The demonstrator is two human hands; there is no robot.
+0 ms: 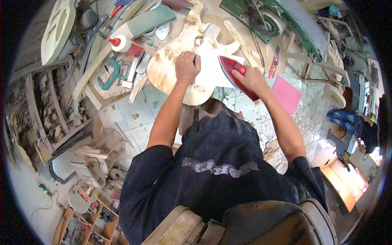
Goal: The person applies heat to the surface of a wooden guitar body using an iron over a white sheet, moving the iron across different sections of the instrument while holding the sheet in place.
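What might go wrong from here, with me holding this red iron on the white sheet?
Burn: the bare left hand is beside the white sheet, so a slip of the red iron in the right hand might reach it, if hot; heat isn't visible. Scorching: lingering could mark the sheet or the pale wooden piece beneath. Tipping: the iron's heel extends past the sheet's edge, so it might tip if released.

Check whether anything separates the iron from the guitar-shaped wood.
A white sheet does, lying over part of the guitar-shaped wood, under the front of the red iron. The left hand sits clear.
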